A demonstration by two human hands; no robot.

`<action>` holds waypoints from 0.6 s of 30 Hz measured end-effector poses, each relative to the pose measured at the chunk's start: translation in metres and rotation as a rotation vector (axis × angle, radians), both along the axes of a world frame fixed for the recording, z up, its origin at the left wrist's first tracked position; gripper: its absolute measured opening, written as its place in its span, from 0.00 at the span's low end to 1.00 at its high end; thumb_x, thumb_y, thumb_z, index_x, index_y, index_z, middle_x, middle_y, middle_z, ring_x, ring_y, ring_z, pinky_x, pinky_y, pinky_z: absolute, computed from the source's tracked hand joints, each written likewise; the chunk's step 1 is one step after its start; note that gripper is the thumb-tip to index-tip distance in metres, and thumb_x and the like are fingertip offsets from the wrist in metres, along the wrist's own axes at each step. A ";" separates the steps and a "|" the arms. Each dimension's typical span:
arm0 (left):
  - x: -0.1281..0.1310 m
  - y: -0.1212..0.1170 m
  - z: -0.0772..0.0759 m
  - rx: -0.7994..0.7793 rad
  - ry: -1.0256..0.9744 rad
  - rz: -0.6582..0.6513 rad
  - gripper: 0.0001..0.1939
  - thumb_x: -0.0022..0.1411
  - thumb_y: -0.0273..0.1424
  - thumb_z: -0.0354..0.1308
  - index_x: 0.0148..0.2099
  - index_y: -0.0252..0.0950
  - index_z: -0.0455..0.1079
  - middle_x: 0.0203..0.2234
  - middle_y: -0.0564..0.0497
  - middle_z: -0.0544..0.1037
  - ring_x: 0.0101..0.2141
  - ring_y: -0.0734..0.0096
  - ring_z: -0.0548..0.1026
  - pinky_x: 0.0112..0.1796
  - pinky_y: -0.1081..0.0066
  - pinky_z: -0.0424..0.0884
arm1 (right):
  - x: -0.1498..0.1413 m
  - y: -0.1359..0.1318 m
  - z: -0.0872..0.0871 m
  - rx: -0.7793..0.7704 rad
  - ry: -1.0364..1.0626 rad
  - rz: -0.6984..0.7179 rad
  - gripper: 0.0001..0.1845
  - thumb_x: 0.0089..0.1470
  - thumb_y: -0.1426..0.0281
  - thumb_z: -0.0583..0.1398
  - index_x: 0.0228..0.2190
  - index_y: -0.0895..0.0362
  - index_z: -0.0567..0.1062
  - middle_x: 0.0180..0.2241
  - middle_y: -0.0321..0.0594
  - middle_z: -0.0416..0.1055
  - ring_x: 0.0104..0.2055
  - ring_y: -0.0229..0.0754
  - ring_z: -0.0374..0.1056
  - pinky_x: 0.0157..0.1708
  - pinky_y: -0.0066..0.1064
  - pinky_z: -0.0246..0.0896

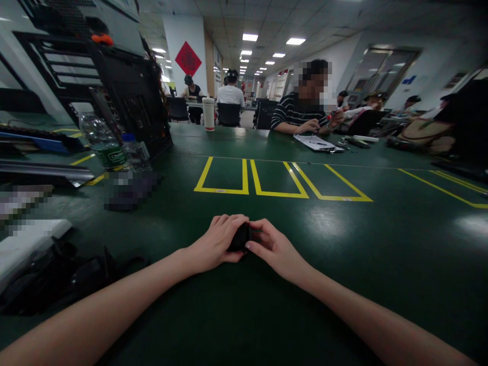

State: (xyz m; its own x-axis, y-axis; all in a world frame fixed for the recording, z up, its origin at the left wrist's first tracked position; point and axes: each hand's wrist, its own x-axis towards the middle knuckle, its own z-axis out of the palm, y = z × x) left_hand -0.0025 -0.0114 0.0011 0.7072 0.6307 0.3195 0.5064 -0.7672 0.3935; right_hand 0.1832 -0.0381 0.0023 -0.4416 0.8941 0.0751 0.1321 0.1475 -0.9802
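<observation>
Left hand [215, 241] clasps, right hand [277, 250] pinches a black object [240, 239]; beyond, a white cup [209, 113] hides its contents.

Beyond the held object [239, 241], a cup [209, 115] stands on the table [343, 254], a bottle [99, 137] to its left, papers [314, 143] right.

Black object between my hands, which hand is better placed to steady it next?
Probably your left hand: it curves around the black object, while your right hand has only its fingertips at the right side.
</observation>
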 end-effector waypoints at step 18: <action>-0.001 -0.002 0.006 -0.037 0.033 -0.012 0.31 0.53 0.30 0.56 0.55 0.39 0.44 0.50 0.44 0.59 0.45 0.60 0.62 0.46 0.58 0.55 | 0.000 -0.002 0.000 0.010 0.024 0.011 0.16 0.49 0.73 0.57 0.41 0.52 0.61 0.43 0.37 0.62 0.48 0.39 0.62 0.47 0.36 0.61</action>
State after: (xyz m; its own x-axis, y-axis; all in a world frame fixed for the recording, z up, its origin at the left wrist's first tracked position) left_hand -0.0039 -0.0132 0.0076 0.7248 0.6329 0.2724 0.5101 -0.7586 0.4053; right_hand 0.1830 -0.0401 0.0021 -0.4491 0.8884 0.0949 0.1071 0.1589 -0.9815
